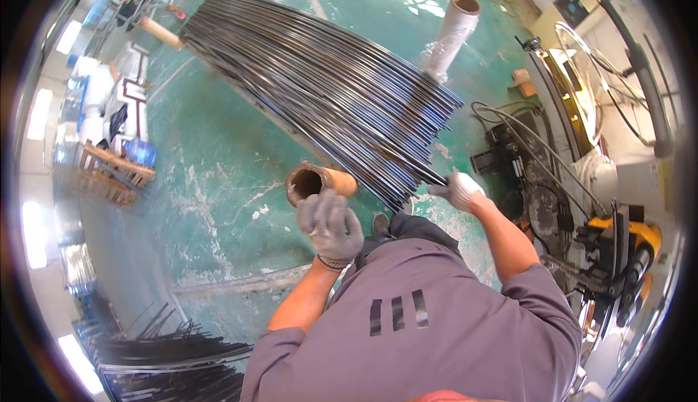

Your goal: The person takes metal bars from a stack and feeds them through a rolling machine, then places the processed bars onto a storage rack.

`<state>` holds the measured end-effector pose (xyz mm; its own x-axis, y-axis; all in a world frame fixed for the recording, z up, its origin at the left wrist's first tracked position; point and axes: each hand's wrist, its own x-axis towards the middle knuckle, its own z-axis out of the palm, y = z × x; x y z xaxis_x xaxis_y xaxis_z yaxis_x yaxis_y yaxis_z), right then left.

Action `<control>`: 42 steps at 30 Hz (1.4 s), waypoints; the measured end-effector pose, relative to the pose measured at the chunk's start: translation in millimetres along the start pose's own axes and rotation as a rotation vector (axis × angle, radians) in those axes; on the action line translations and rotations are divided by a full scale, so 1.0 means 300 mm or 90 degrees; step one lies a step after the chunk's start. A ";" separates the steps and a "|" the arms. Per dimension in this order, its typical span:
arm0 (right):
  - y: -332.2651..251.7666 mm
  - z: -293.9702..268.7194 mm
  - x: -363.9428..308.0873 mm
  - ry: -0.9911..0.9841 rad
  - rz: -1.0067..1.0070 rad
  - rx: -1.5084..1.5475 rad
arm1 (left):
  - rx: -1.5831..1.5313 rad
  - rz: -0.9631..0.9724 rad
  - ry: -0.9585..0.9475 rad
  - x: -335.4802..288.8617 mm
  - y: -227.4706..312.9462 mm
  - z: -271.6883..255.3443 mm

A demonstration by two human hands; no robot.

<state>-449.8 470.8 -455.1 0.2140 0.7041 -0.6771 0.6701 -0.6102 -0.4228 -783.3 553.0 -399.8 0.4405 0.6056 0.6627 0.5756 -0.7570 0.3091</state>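
Note:
A wide layer of long dark metal rods (320, 74) lies side by side, fanning toward me. My right hand (462, 190), in a pale work glove, closes on the near end of a metal rod (414, 168) at the right side of the layer. My left hand (331, 229), in a grey knit glove, is raised with fingers curled in front of a thick brown cardboard tube (340, 181). Nothing shows in it, though its palm is turned away. Behind that hand, the tube's hollow end faces up and left, beside the rods.
A cardboard tube wrapped in clear film (452, 34) stands right of the rods. Black machinery with cables (520, 151) is on my right. A heap of dark bars (174, 362) lies at lower left. A wooden pallet (116, 173) with a blue bottle sits far left.

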 end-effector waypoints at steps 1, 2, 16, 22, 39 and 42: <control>0.032 -0.015 -0.100 0.000 0.032 -0.035 | -0.031 0.045 -0.040 -0.007 0.010 0.010; 0.070 -0.021 -0.200 0.002 0.067 -0.070 | -0.067 0.020 -0.061 -0.014 0.027 0.038; 0.372 0.091 -0.862 0.152 0.185 -0.245 | -1.075 -1.249 -0.281 -0.418 0.036 0.596; 0.610 0.169 -0.921 0.184 0.148 -0.263 | -1.435 -1.144 -0.094 -0.275 0.197 0.632; 1.906 0.443 -1.799 0.571 0.459 -0.096 | -1.455 -0.573 -0.281 0.494 0.941 0.546; 1.902 0.491 -1.923 0.783 0.457 -0.200 | -1.323 -0.493 -0.289 0.675 1.076 0.594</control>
<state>-295.6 -336.8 -394.4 0.9150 0.2461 0.3197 0.2487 -0.9680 0.0332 -385.4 475.0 -287.3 0.8101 0.5843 0.0481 -0.4902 0.6301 0.6022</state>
